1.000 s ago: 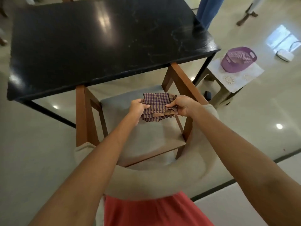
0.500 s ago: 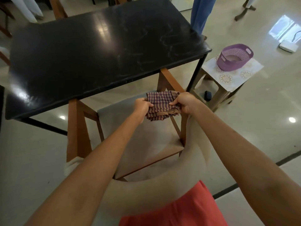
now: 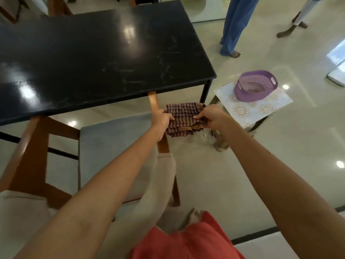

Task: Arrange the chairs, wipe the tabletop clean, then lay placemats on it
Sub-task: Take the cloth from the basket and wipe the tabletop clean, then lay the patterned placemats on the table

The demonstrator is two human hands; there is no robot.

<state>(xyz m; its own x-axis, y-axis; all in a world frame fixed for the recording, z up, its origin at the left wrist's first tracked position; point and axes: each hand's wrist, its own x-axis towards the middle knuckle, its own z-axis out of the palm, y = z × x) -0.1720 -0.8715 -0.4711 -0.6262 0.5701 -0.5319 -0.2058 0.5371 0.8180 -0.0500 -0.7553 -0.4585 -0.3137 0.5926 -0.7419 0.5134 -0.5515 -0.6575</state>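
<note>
A folded purple and tan checked cloth (image 3: 182,116) hangs in the air just off the table's near right corner. My left hand (image 3: 161,118) grips its left edge and my right hand (image 3: 211,116) pinches its right edge. The black tabletop (image 3: 93,58) lies beyond my hands, glossy, with pale smears on its right half. A wooden chair (image 3: 44,146) with a grey seat and beige padded backrest is pushed partly under the near edge, below my left arm. Patterned placemats (image 3: 261,109) lie on a low stool to the right.
A purple basket (image 3: 255,86) stands on the placemats. A person in blue trousers (image 3: 235,25) stands beyond the table's far right corner, and another person's foot (image 3: 285,32) shows further right. More chair frames show at the far left. The floor is glossy tile.
My view and both hands with the cloth have shifted to the right, from above the chair seat to beside the table's near right corner. The grip on the cloth is the same.
</note>
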